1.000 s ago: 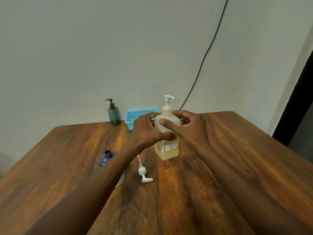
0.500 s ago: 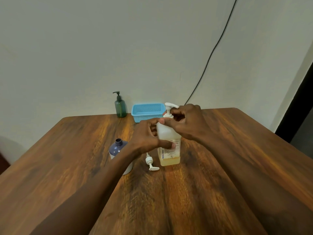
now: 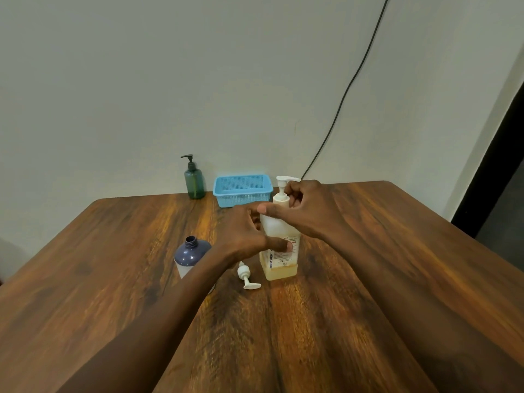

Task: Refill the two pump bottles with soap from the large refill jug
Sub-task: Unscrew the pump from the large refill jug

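Note:
A tall white soap jug [image 3: 279, 263] with a pump head and amber liquid at its bottom stands upright mid-table. My left hand [image 3: 246, 236] wraps around its body from the left, thumb across the label. My right hand [image 3: 307, 211] grips its neck and pump collar from the right. A dark blue bottle [image 3: 190, 255] with an open neck stands left of the jug, partly hidden by my left forearm. Its white pump head [image 3: 246, 276] lies on the table between the two. A green pump bottle [image 3: 194, 181] stands closed at the back by the wall.
A light blue plastic basket [image 3: 242, 190] sits at the back of the wooden table [image 3: 312, 321], just behind the jug. A black cable [image 3: 344, 95] runs down the wall behind it. A dark doorway lies to the right.
My right hand has climbed from the jug's shoulder to its neck and pump collar. My left hand keeps its hold on the body. The camera has tilted, so everything sits lower in view.

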Tool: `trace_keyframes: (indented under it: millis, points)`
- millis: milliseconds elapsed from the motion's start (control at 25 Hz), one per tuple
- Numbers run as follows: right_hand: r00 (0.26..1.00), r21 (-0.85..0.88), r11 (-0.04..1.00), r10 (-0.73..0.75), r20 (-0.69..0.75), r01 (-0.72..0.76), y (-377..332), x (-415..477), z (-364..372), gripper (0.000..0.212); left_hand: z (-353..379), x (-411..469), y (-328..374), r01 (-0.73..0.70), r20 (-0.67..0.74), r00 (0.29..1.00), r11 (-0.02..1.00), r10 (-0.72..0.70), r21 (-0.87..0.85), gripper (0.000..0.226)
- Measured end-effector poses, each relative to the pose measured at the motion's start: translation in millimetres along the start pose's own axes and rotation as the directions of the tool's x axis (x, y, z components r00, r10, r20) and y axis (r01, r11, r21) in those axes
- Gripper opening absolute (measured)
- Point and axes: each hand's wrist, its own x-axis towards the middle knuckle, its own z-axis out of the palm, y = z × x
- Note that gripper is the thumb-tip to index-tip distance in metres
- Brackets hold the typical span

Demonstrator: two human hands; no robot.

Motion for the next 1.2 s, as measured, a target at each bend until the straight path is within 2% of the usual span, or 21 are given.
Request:
trace_keyframes:
  millis: [80,160,200,280,320,440,480,520,600,680,760,800,880,960,1000,1080,1120,1200]
  points:
    - [0.998,0.117,0.993,-0.016,0.061,0.009,4.5,1.2,-2.9,0.03,0.7,2.5,-4.1,0.012,0.008,1.0,1.0,-0.012,-0.006,0.077]
    - [0.976,0.296,0.951,0.024,0.218,-0.089,5.8,1.1,-13.5,0.062,0.6,4.0,-7.6,0.025,0.005,1.0,1.0,-0.025,-0.011,0.079]
    - [0.957,0.327,0.935,0.04,0.288,-0.138,7.1,0.2,-18.1,0.078,0.8,4.6,-9.0,0.027,-0.001,1.0,1.0,-0.027,-0.01,0.08]
    - [0.943,0.244,0.962,0.033,0.33,-0.119,7.9,-1.1,-20.3,0.09,1.7,4.6,-8.5,0.025,-0.007,1.0,1.0,-0.025,-0.006,0.079]
    - [0.958,0.164,0.983,0.026,0.284,-0.076,6.2,-2.2,-18.5,0.086,2.7,4.0,-6.6,0.021,-0.003,1.0,1.0,-0.021,0.001,0.076]
    - [1.0,-0.073,0.997,0.026,-0.002,-0.026,5.8,-0.1,-8.1,0.055,8.8,4.1,-1.6,0.024,0.025,0.999,1.0,-0.024,0.015,0.07]
    - [0.999,-0.115,0.993,0.013,-0.031,-0.016,7.5,1.3,-6.5,0.05,11.0,4.9,-2.1,0.034,0.035,0.999,0.999,-0.034,0.002,0.07]
    - [1.0,-0.132,0.991,0.007,-0.018,-0.01,8.5,2.4,-7.1,0.045,12.3,6.2,-3.5,0.045,0.042,0.998,0.999,-0.044,-0.008,0.069]
    - [0.995,-0.033,0.999,0.006,0.104,-0.003,10.9,3.2,-13.6,0.039,13.6,8.6,-7.1,0.057,0.057,0.997,0.998,-0.057,-0.007,0.069]
    - [0.961,0.174,0.984,-0.016,0.276,-0.034,14.9,2.3,-20.0,0.065,14.9,10.1,-10.1,0.066,0.066,0.996,0.998,-0.066,0.011,0.07]
    - [0.937,0.201,0.978,-0.024,0.349,-0.05,16.5,-0.1,-21.2,0.083,16.9,10.9,-12.9,0.075,0.068,0.995,0.997,-0.076,0.015,0.07]
    - [0.935,0.14,0.99,-0.019,0.353,-0.033,16.6,-0.2,-20.0,0.087,18.3,11.8,-15.0,0.079,0.069,0.994,0.997,-0.08,0.021,0.07]
    - [0.967,-0.015,1.0,0.002,0.256,0.002,17.6,0.5,-14.9,0.082,21.1,12.7,-17.9,0.078,0.076,0.994,0.995,-0.082,0.061,0.073]
    - [0.993,-0.078,0.997,0.03,0.113,-0.021,21.9,2.9,-8.8,0.061,23.5,12.6,-19.9,0.088,0.074,0.993,0.991,-0.095,0.1,0.074]
    - [0.995,-0.079,0.996,0.038,0.093,-0.031,25.9,4.3,-5.1,0.051,24.6,12.2,-21.1,0.096,0.072,0.992,0.99,-0.104,0.106,0.074]
    - [0.99,-0.068,0.997,0.038,0.135,-0.029,32.5,6.3,-0.6,0.035,25.5,11.5,-24.2,0.109,0.064,0.991,0.988,-0.116,0.11,0.075]
    - [0.985,-0.047,0.999,0.024,0.171,-0.016,33.4,6.5,-0.3,0.036,25.2,11.4,-25.9,0.115,0.059,0.991,0.987,-0.122,0.112,0.077]
    - [0.967,0.05,0.999,-0.021,0.256,0.009,37.1,6.4,-0.8,0.058,24.4,11.5,-28.9,0.116,0.048,0.991,0.986,-0.122,0.119,0.083]
